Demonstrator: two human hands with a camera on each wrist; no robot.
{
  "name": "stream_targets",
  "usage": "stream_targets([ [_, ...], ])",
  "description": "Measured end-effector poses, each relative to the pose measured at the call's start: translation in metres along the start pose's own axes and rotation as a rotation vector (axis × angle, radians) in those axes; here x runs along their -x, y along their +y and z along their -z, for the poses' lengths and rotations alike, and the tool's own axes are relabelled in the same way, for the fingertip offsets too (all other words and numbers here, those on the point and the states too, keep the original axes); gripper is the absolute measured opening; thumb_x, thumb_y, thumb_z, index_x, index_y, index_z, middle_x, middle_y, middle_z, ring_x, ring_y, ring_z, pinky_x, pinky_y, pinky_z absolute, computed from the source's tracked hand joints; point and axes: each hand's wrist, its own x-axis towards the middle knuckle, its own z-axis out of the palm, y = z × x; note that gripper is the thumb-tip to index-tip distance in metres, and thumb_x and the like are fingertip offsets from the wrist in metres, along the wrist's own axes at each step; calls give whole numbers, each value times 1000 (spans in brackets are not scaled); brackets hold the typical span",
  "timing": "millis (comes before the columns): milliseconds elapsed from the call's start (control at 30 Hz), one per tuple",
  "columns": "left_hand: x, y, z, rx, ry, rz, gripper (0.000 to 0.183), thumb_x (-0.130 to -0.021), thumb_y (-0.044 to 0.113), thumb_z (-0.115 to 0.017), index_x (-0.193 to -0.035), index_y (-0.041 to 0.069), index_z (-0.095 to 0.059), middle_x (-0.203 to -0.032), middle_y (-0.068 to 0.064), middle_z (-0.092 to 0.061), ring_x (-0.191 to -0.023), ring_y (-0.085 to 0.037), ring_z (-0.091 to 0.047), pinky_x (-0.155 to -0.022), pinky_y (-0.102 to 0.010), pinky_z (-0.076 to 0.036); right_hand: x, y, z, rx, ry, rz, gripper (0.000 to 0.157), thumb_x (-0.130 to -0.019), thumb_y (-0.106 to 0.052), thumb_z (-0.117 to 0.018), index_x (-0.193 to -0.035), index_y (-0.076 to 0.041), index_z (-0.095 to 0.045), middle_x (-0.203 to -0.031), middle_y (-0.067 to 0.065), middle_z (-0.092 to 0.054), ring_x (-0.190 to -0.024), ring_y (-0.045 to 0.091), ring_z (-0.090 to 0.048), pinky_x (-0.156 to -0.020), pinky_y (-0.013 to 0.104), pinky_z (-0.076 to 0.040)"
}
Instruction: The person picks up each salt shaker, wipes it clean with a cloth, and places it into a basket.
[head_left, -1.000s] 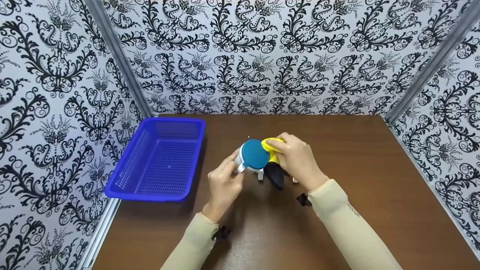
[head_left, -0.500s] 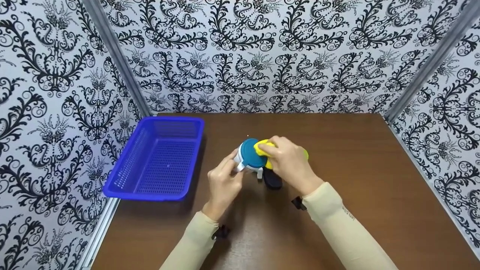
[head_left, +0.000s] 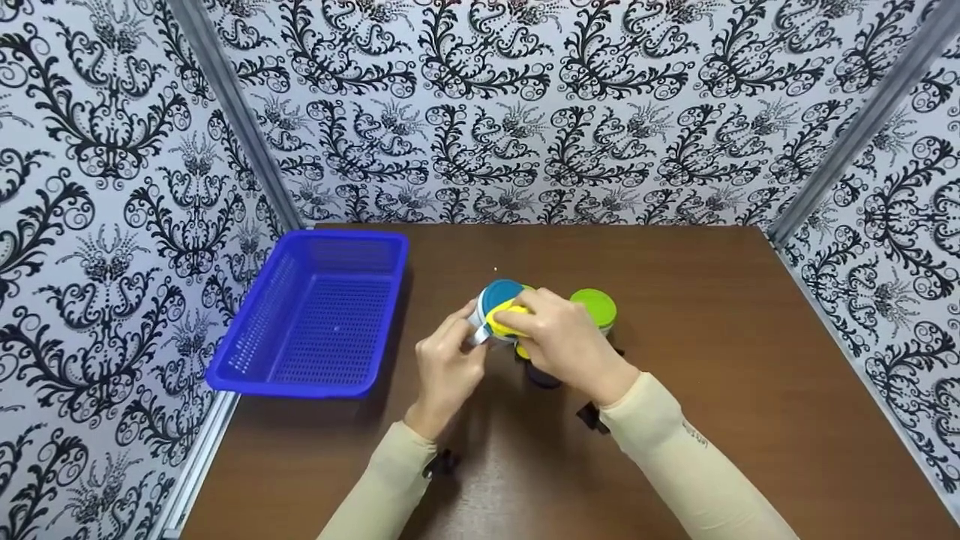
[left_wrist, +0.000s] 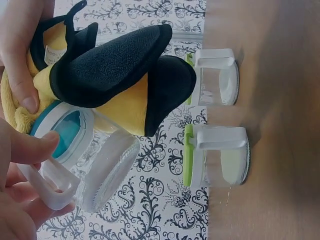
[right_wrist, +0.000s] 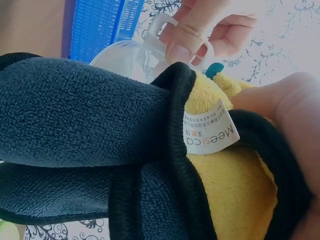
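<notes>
Seemingly bracing, the left hand (head_left: 450, 364) grips a clear, round, teal-lidded jar (left_wrist: 112, 172); at its four o'clock, the right hand (head_left: 566, 337) pinches yellow-black plush cloth (left_wrist: 107, 70).

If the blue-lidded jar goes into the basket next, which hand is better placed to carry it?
The left hand, probably: it grips the jar by its handle, and the basket lies on that side. The right hand is farther off, holding the cloth over the lid.

Blue basket (head_left: 337, 322) on brown table (head_left: 712, 322); two green-lidded jars (left_wrist: 215, 162), upright; patterned wall (head_left: 495, 135) behind.
</notes>
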Motion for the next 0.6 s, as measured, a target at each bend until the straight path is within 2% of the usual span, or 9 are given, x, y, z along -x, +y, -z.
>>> stream_targets([
  [300,2,0,3,26,-14,0,23,-70,-6,-76,-71,8,-57,-111,-9,-74,-72,-13,-68,-52,-24,-50,2,2,-1,2,-18,-57,32,-86,0,-69,-110,-21,-76,-100,4,-66,-84,21,-61,-65,34,-55],
  [467,3,1,4,53,-15,3,24,-69,-5,-79,-71,7,-59,-111,-10,-74,-72,-14,-69,-54,-24,-52,5,22,-4,50,9,-140,37,-81,5,-68,-109,-19,-77,-93,6,-64,-80,24,-60,-64,37,-56],
  [600,4,2,5,72,-14,15,23,-68,-6,-79,-71,7,-59,-111,-11,-74,-73,-13,-69,-56,-25,-53,8,36,-4,97,11,-231,33,-83,0,-72,-109,-19,-77,-92,6,-64,-79,25,-59,-62,42,-56],
])
